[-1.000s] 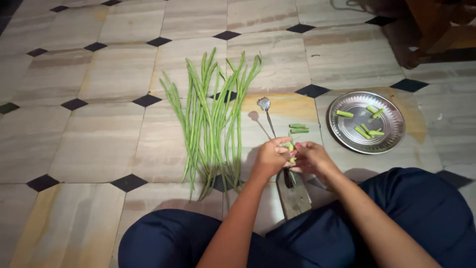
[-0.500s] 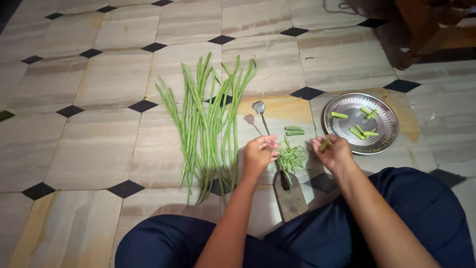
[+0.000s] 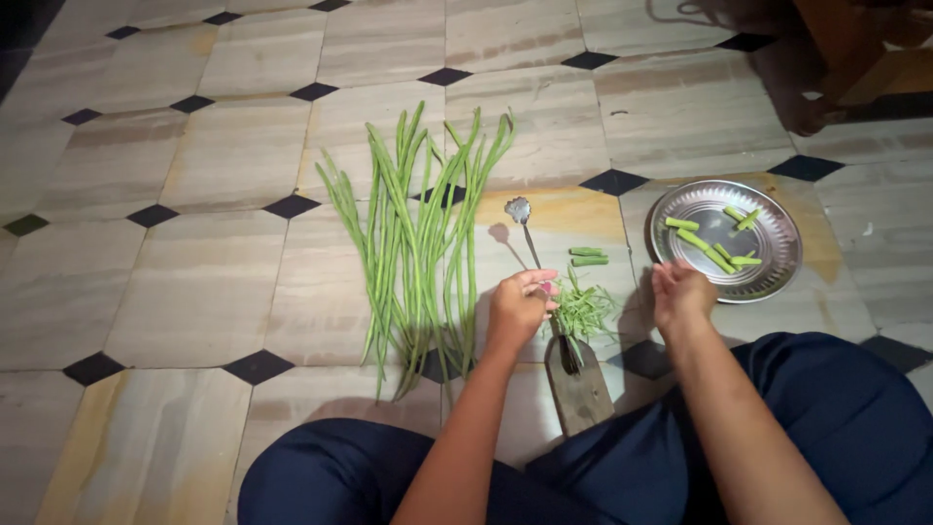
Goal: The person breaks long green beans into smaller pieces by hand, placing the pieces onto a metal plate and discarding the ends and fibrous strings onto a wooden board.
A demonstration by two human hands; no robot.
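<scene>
Two cut pieces (image 3: 587, 257) lie between beans (image 3: 418, 243) and plate (image 3: 777, 267).

The floor (image 3: 194, 282) is laid with large beige, marble-veined tiles with clipped corners. Small black diamond inserts (image 3: 290, 205) are set at the tile junctions. A dark wooden furniture piece (image 3: 855, 49) is seen at the upper right corner, partly cut off, and shadow is cast beneath it. Warm, dim light is spread across the tiles.

Long beans (image 3: 418, 233) left of floor cutter (image 3: 575, 384), plate (image 3: 777, 267) right, cut pieces (image 3: 714, 238) on plate
</scene>
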